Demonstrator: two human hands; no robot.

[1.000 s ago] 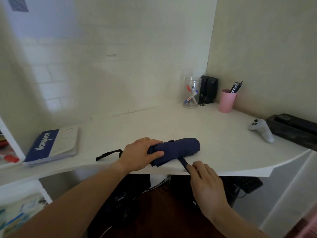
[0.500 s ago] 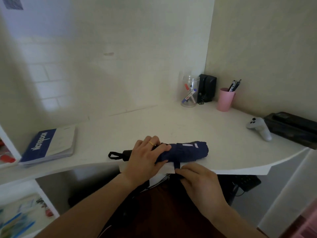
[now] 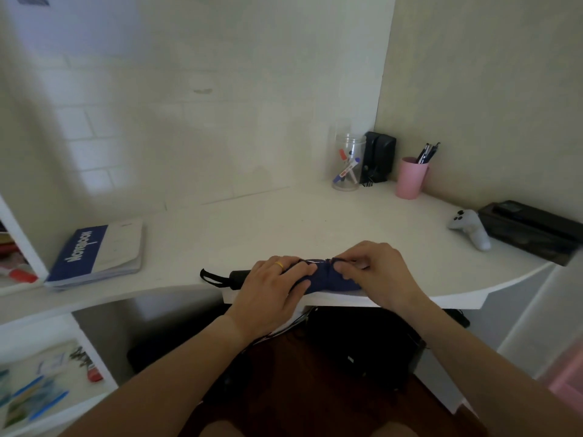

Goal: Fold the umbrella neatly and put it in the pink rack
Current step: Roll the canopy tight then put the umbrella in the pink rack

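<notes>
Desk: carrying the rolled navy umbrella along its near edge, black handle poking out left.
Left hand: still clamping the roll, fingers curled over the fabric.
Right hand: has come up from below the edge onto the roll, fingertips pinching the strap on top.
Change: strap, dangling half a second ago, is now being wrapped over.
Meaning: folding is nearly finishing; pink rack isn't clearly showing.

One head-worn camera looks forward and down, close over the desk.
</notes>
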